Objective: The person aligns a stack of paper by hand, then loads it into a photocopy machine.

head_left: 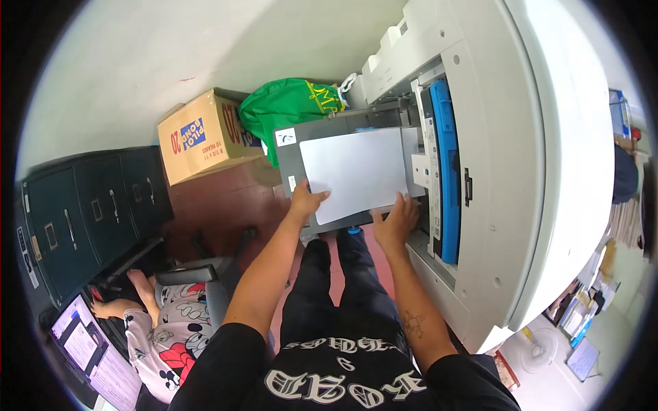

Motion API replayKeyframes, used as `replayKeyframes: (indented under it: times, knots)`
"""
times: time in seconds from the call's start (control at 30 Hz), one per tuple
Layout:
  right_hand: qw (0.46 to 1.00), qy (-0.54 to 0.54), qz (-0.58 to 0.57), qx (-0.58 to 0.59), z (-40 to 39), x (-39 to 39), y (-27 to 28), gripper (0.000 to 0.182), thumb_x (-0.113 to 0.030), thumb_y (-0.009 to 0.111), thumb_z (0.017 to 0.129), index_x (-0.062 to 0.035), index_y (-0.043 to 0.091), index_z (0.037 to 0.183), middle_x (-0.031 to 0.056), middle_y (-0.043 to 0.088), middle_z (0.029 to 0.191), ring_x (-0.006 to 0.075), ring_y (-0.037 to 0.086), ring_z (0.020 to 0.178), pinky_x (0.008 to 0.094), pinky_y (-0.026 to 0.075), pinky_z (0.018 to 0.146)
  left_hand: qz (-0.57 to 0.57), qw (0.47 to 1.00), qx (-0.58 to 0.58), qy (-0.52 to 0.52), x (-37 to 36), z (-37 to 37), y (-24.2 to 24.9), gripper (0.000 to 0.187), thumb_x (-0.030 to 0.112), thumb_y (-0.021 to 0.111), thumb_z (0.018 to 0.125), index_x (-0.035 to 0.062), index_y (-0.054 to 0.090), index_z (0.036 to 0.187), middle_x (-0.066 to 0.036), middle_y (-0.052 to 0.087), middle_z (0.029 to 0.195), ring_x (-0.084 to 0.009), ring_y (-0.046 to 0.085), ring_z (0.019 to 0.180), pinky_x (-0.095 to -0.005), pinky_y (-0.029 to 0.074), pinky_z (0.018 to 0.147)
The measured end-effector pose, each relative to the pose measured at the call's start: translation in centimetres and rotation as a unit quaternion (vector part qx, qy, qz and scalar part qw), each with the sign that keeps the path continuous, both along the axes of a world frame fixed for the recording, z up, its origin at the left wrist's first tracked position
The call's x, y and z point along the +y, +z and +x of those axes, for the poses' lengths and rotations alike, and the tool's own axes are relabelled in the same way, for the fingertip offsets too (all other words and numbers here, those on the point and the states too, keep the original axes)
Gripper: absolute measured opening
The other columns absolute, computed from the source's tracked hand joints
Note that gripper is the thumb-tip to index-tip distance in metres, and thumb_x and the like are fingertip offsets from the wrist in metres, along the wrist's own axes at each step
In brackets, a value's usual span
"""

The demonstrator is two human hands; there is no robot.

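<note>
White paper (pixel 356 171) lies over the dark pulled-out tray (pixel 291 161) of a large machine (pixel 507 137). At the paper's lower left corner is my left hand (pixel 308 202), thumb on top of the sheet and fingers curled at its edge. My right hand (pixel 397 222) touches the near edge toward the right, fingers apart, fingertips on or beside the sheet. Whether this is one sheet or a stack I cannot tell. A long blue part (pixel 445 171) shows in the machine's opening, right of the paper.
A cardboard box (pixel 195 137) and a green bag (pixel 288 106) stand beyond the tray. Dark filing cabinets (pixel 89 212) line the left. A person (pixel 178 329) sits at the lower left by a screen (pixel 89 349). A white fan (pixel 538 349) is at the lower right.
</note>
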State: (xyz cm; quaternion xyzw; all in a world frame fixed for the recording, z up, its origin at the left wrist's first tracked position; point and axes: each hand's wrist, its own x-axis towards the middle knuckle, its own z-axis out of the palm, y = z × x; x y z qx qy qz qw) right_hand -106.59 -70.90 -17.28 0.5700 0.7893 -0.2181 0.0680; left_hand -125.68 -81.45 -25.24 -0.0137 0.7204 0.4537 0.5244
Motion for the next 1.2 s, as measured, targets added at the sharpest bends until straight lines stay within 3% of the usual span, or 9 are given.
replayKeyframes:
  times: [0.53,0.63,0.67,0.73,0.83,0.93,1.07,1.13,1.2]
  knots:
    - [0.986,-0.002,-0.017,0.164,3.0,-4.2,-0.8,0.065,-0.020,0.068,0.084,0.0028,0.036,0.135,0.0293,0.025,0.146,0.0481,0.029,0.134,0.0541,0.026,0.109,0.080,0.983,-0.164,0.013,7.6,3.5,2.4,0.054,0.013,0.072,0.083,-0.0022,0.049,0.130,-0.018,0.059,0.124,-0.0285,0.060,0.109,-0.0382,0.049,0.090]
    - [0.985,-0.004,-0.012,0.174,3.1,-4.6,-0.5,0.063,-0.021,0.068,0.084,0.0027,0.039,0.134,0.0299,0.029,0.144,0.0478,0.033,0.132,0.0521,0.029,0.109,0.065,0.988,-0.138,-0.007,7.4,3.3,3.9,0.060,0.025,0.070,0.085,-0.0019,0.048,0.133,-0.019,0.055,0.130,-0.0299,0.054,0.118,-0.0425,0.044,0.097]
    - [0.985,-0.006,-0.012,0.172,3.2,-4.6,-0.4,0.062,-0.021,0.067,0.084,0.0023,0.040,0.134,0.0294,0.030,0.143,0.0474,0.034,0.131,0.0518,0.029,0.108,-0.041,0.999,0.003,-0.020,7.2,3.5,3.8,0.062,0.029,0.069,0.085,-0.0023,0.047,0.134,-0.019,0.054,0.131,-0.0306,0.052,0.121,-0.0434,0.041,0.100]
    - [0.984,-0.008,-0.004,0.178,3.7,-4.4,-0.3,0.057,-0.020,0.067,0.084,0.0010,0.042,0.131,0.0274,0.033,0.141,0.0459,0.036,0.129,0.0516,0.032,0.106,-0.245,0.927,0.280,-0.044,6.7,3.8,3.3,0.067,0.037,0.067,0.087,-0.0030,0.044,0.136,-0.020,0.052,0.133,-0.0319,0.046,0.127,-0.0451,0.036,0.105]
    - [0.978,-0.005,0.004,0.207,4.7,-4.5,-0.5,0.046,-0.018,0.067,0.084,-0.0006,0.049,0.122,0.0233,0.042,0.133,0.0427,0.043,0.124,0.0504,0.037,0.101,-0.012,0.985,-0.063,0.161,4.0,0.8,3.6,0.079,0.052,0.059,0.088,-0.0048,0.039,0.140,-0.022,0.049,0.137,-0.0336,0.040,0.132,-0.0436,0.029,0.110]
    - [0.972,-0.009,-0.020,0.235,5.1,-4.2,-0.5,0.034,-0.015,0.067,0.084,0.0001,0.055,0.111,0.0210,0.050,0.122,0.0404,0.049,0.117,0.0464,0.040,0.098,-0.085,0.968,-0.111,0.210,4.3,1.1,1.0,0.082,0.061,0.051,0.089,-0.0052,0.044,0.137,-0.022,0.049,0.138,-0.0316,0.043,0.129,-0.0404,0.031,0.109]
    - [0.961,-0.032,-0.060,0.268,5.2,-4.4,0.0,0.029,-0.013,0.067,0.083,0.0005,0.057,0.107,0.0200,0.053,0.118,0.0387,0.051,0.114,0.0437,0.042,0.098,0.083,0.951,-0.165,0.247,6.8,3.9,-1.6,0.080,0.063,0.047,0.090,-0.0020,0.046,0.137,-0.021,0.051,0.136,-0.0294,0.048,0.126,-0.0386,0.033,0.108]
    - [0.957,-0.033,-0.069,0.280,5.6,-4.5,-0.1,0.030,-0.012,0.068,0.082,0.0006,0.057,0.106,0.0199,0.053,0.117,0.0387,0.051,0.114,0.0436,0.042,0.098,0.122,0.932,-0.235,0.247,6.5,3.1,1.2,0.073,0.058,0.048,0.092,0.0006,0.048,0.137,-0.019,0.055,0.132,-0.0293,0.052,0.121,-0.0364,0.036,0.106]
    - [0.955,-0.039,-0.072,0.287,5.8,-4.8,-0.2,0.030,-0.012,0.068,0.081,0.0005,0.056,0.106,0.0199,0.053,0.117,0.0390,0.051,0.114,0.0437,0.042,0.098,0.065,0.955,-0.176,0.230,6.6,3.2,0.3,0.078,0.060,0.046,0.092,-0.0015,0.045,0.138,-0.021,0.049,0.138,-0.0289,0.046,0.128,-0.0382,0.031,0.110]
